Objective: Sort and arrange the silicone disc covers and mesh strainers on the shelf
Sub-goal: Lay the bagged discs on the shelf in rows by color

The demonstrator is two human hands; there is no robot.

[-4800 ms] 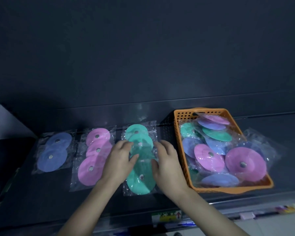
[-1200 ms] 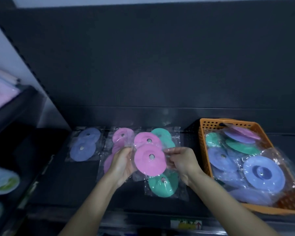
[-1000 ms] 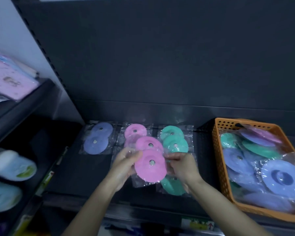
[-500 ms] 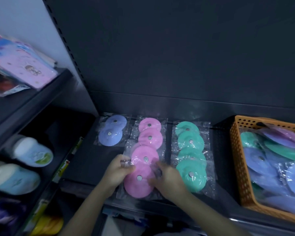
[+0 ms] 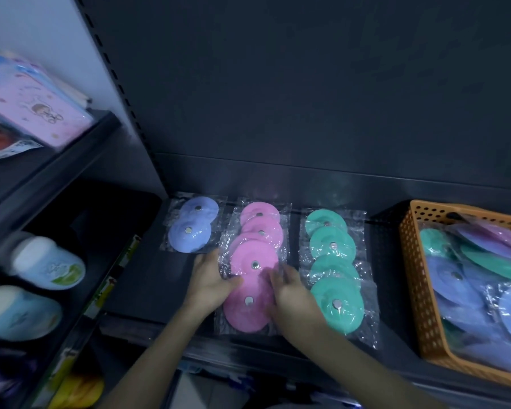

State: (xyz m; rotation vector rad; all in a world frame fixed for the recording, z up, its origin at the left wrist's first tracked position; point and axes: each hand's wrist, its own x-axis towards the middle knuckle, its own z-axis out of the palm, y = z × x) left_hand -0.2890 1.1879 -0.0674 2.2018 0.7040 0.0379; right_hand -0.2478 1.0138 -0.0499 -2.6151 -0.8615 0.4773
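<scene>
Three rows of bagged silicone disc covers lie on the dark shelf (image 5: pixel 148 278): two blue covers (image 5: pixel 193 231) on the left, several pink covers (image 5: pixel 260 228) in the middle and several green covers (image 5: pixel 334 273) on the right. The front pink cover (image 5: pixel 247 308) lies flat at the near end of its row. My left hand (image 5: pixel 210 278) holds its bag at the upper left, thumb on the plastic. My right hand (image 5: pixel 289 293) holds the upper right, fingers curled over the disc's edge. No mesh strainer is in view.
An orange perforated basket (image 5: pixel 416 278) at the right holds several more bagged blue, green and purple covers. The neighbouring shelf unit on the left carries a pink packet (image 5: pixel 33 110) above and pale blue and white packs (image 5: pixel 48 264) below. A dark back panel closes the shelf behind.
Both hands brought a pink bagged cover from mid-air down onto the near end of the pink row. The view swung left, and the basket now sits at the right edge.
</scene>
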